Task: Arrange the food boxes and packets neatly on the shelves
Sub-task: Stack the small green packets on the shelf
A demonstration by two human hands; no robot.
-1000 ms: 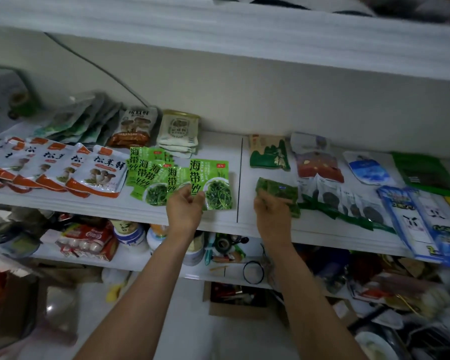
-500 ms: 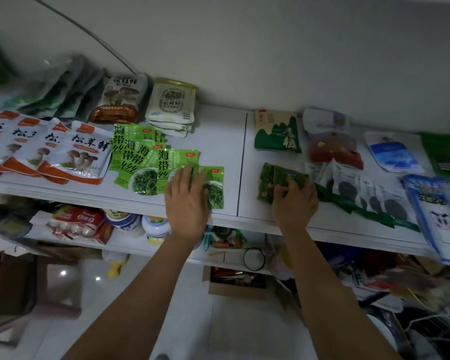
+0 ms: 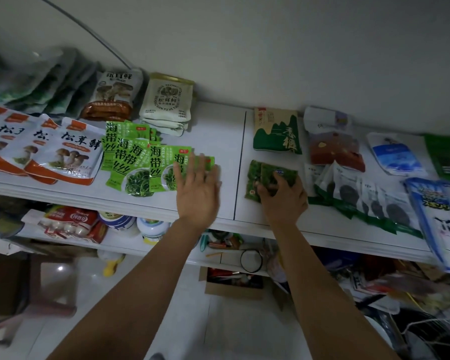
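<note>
Squaring packets on the shelf (image 3: 218,120).
Left of the seam (image 3: 240,162), the left hand (image 3: 196,189) lies spread flat on the end kelp packet (image 3: 183,153); right of it, the right hand (image 3: 283,201) pinches seaweed packs (image 3: 253,175). Better to slide each square, overlaps even.

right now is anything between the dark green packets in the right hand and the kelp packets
Nothing visible except the left hand, lying flat on the rightmost of the kelp packets. Between it and the dark green packets the right hand grips, only white shelf shows.
</note>
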